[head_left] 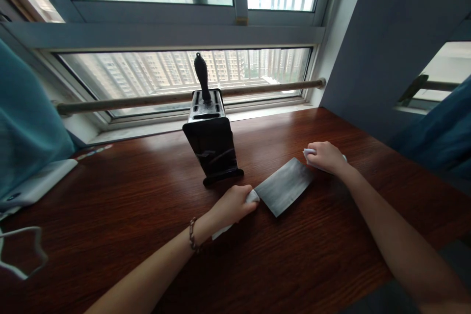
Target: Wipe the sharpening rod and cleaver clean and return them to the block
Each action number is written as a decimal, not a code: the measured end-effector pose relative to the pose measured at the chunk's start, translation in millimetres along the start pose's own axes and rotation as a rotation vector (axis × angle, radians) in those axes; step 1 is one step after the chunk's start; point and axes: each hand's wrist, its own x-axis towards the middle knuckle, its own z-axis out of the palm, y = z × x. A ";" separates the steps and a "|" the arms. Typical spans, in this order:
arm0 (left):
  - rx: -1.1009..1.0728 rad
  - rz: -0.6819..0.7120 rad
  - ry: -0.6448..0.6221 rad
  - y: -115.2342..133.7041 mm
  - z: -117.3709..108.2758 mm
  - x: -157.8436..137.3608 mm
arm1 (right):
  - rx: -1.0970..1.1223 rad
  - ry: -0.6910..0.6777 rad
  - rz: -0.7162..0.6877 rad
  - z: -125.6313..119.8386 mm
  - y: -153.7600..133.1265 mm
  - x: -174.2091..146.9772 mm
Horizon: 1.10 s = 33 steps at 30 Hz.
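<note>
My left hand (235, 203) is closed around the grip end of a cleaver (285, 186) with a broad grey rectangular blade. White material shows at both ends of that fist; whether it is the handle or a wrapping, I cannot tell. The blade points right and away from me, low over the table. Just beyond its far end, my right hand (326, 156) is closed on a folded white cloth or tissue (308, 153), its fingers curled over it. Behind my left hand stands a black knife block (213, 149) with a metal slotted top, one black-handled tool (201, 76) upright in it.
The reddish-brown wooden table (147, 167) meets a window sill at the back, with a rail (272, 88) across the window. At the left lie a white device (40, 186) and a white cable (22, 250). Blue curtains (25, 117) hang at both sides.
</note>
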 end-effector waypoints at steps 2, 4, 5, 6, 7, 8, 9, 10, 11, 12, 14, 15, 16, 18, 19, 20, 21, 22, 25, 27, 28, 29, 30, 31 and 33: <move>0.001 0.001 -0.001 -0.6 0.2 0.5 | 0.155 0.165 -0.149 -1.3 -14.0 -8.0; 0.006 0.005 0.003 -0.5 0.4 0.6 | 0.339 0.170 -0.361 3.2 -33.7 -19.2; 0.014 0.012 0.014 -0.3 0.4 0.4 | 0.402 0.108 -0.465 7.5 -44.2 -25.1; 0.026 0.020 0.027 0.1 0.4 0.3 | 0.423 0.020 -0.570 12.7 -54.1 -30.8; 0.039 0.029 0.039 0.5 0.4 0.1 | 0.399 -0.060 -0.668 18.1 -62.8 -35.7; 0.049 0.036 0.048 0.7 0.4 -0.1 | 0.339 -0.108 -0.726 23.3 -69.6 -39.4; 0.052 0.038 0.050 0.6 0.5 -0.1 | 0.278 -0.129 -0.748 27.7 -74.0 -41.6; 0.047 0.037 0.045 0.3 0.6 -0.1 | 0.228 -0.142 -0.747 31.0 -76.0 -42.2; 0.034 0.033 0.035 -0.4 0.7 0.0 | 0.194 -0.144 -0.722 33.0 -75.6 -41.2; 0.018 0.029 0.025 -1.3 1.0 0.2 | 0.174 -0.144 -0.683 34.1 -73.0 -38.9; -0.020 0.018 0.002 -3.3 1.4 0.4 | 0.137 -0.145 -0.588 34.1 -62.9 -31.1; -0.037 0.012 -0.008 -4.2 1.6 0.5 | 0.106 -0.140 -0.534 33.7 -56.0 -26.4; -0.053 0.005 -0.018 -4.8 1.7 0.5 | 0.066 -0.136 -0.478 33.5 -48.6 -21.4; -0.080 -0.008 -0.034 -5.3 1.8 0.6 | -0.015 -0.137 -0.370 33.6 -32.9 -12.0; -0.090 -0.012 -0.038 -5.3 1.8 0.6 | -0.056 -0.138 -0.313 33.7 -25.3 -7.8; -0.096 -0.014 -0.039 -5.1 1.8 0.6 | -0.095 -0.132 -0.254 33.5 -18.2 -4.2; -0.099 -0.015 -0.036 -4.9 1.9 0.7 | -0.134 -0.122 -0.194 32.9 -11.8 -1.1; -0.101 -0.016 -0.031 -4.7 2.0 0.8 | -0.170 -0.103 -0.133 31.5 -6.5 1.2; -0.103 -0.018 -0.015 -4.4 2.1 1.2 | -0.228 0.041 0.033 22.1 2.2 4.0; -0.102 -0.022 -0.010 -4.2 1.9 1.3 | -0.172 0.226 0.067 13.2 0.7 1.9; -0.099 -0.023 -0.010 -4.2 1.8 1.3 | -0.091 0.311 0.034 9.1 -2.3 -0.3; -0.095 -0.021 -0.010 -4.1 1.6 1.2 | 0.025 0.361 -0.033 6.0 -6.8 -3.3; -0.089 -0.016 -0.010 -4.2 1.5 1.1 | 0.163 0.363 -0.120 4.2 -12.8 -6.9; -0.081 -0.008 -0.006 -4.2 1.4 1.1 | 0.306 0.315 -0.221 4.2 -19.9 -11.1; -0.066 0.007 0.001 -4.7 1.5 1.2 | 0.500 0.104 -0.405 9.0 -36.3 -20.0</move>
